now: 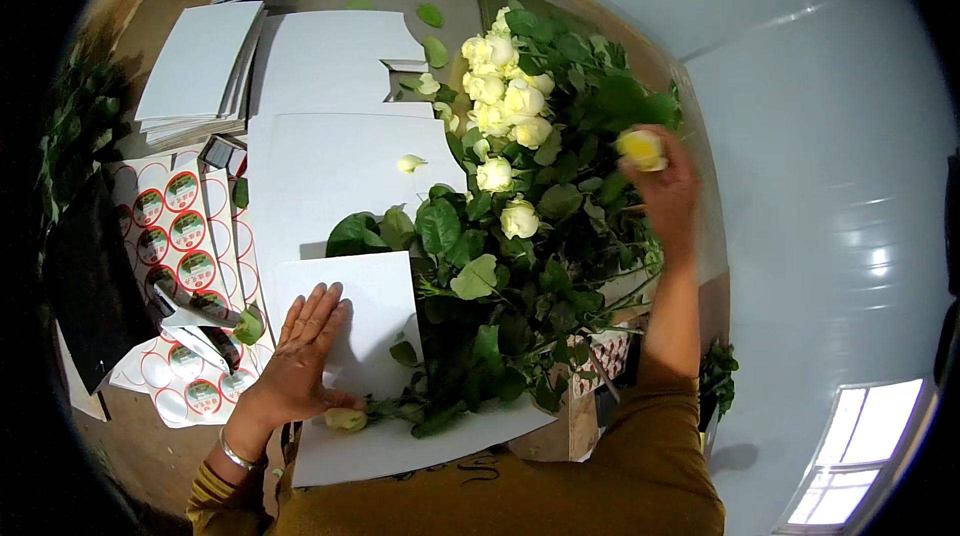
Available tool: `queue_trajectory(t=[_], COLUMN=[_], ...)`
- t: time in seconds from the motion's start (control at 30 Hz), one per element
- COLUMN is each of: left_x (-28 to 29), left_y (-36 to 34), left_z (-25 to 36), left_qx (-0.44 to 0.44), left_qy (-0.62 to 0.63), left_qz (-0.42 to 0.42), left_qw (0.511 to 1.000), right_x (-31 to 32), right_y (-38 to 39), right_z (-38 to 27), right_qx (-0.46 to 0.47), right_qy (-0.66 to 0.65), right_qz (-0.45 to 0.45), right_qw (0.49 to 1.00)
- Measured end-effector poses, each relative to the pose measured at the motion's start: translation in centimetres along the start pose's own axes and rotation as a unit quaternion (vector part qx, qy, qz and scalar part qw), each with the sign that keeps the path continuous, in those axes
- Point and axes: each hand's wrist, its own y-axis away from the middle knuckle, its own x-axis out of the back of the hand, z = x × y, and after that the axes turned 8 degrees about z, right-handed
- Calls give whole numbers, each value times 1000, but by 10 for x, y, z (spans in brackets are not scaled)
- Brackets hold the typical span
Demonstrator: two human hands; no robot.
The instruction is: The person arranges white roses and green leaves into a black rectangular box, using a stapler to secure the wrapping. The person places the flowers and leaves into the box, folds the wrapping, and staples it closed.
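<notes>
My left hand (300,366) lies with fingers stretched out on a small white card (375,311), its thumb beside a pale rose (345,420) near the front edge. Green leaves and stems run rightward from that bloom across a larger white sheet (400,451). Out to the right, my right hand (668,186) is raised and closed about a yellow-white rose (641,150); its stem is hard to make out against the foliage. Several cream roses (505,86) lie bunched at the far middle, with two single blooms (518,219) nearer me. Dense leaves hide most of their stems.
White cardboard sheets (340,161) cover the table's middle, with a loose petal (410,164) on them. At the left are a card stack (200,66), round sticker sheets (195,266), a stapler (195,326) and black material (90,281). A pale wall (800,136) borders the right.
</notes>
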Motion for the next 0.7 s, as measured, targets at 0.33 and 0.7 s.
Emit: queue_trajectory(t=[0.33, 0.7], left_x=[-2, 2], left_y=[4, 4], left_z=[-2, -1], left_qx=[-6, 23], left_qy=[5, 7], left_qz=[3, -11], left_qw=[1000, 1000], right_x=[-44, -128], right_y=[48, -53], right_z=[68, 89], right_qx=[-79, 24], right_qy=[219, 218], right_qz=[-225, -224], right_qw=[946, 950])
